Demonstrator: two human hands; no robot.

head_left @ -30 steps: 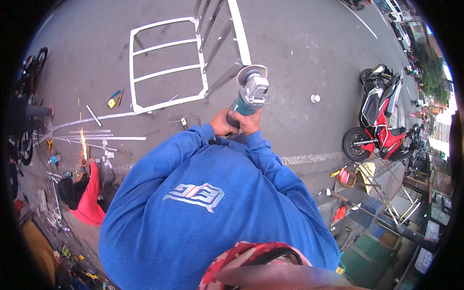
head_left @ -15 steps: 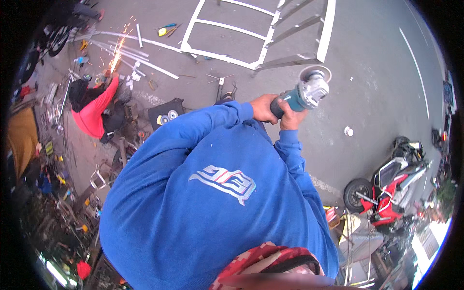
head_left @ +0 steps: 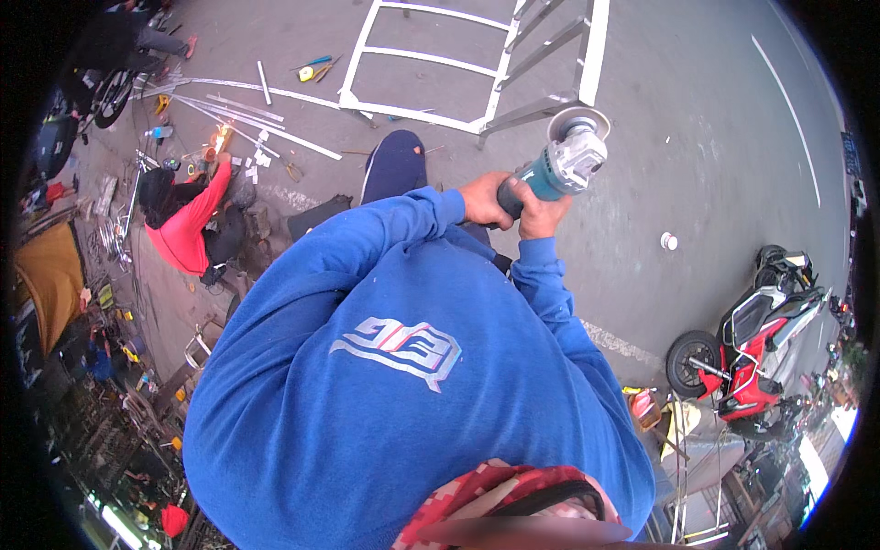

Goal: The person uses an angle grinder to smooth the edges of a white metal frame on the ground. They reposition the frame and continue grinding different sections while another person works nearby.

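A teal and silver angle grinder (head_left: 550, 174) is held out in front of me with both hands. My left hand (head_left: 484, 199) is closed round the rear of its dark body. My right hand (head_left: 541, 213) grips the same body from the near right side, thumb across it. At the far end of the tool sits a round pale disc (head_left: 596, 117); whether it spins I cannot tell. Just beyond the disc stands a welded metal frame (head_left: 420, 114) with pale bars, its near right corner close to the disc.
One dark blue shoe (head_left: 396, 167) of mine is on the pavement ahead. At left, a person in red (head_left: 188, 238) crouches by a glowing spark spot, near loose metal bars (head_left: 293, 137). Pliers (head_left: 319, 61) lie beyond. A red motorcycle (head_left: 753, 357) stands at right, near a small white round object (head_left: 668, 241).
The grinder and both hands have shifted slightly left. My shoe has come forward into view, hiding the small metal stand. The other person's spray of sparks has shrunk to a glow.
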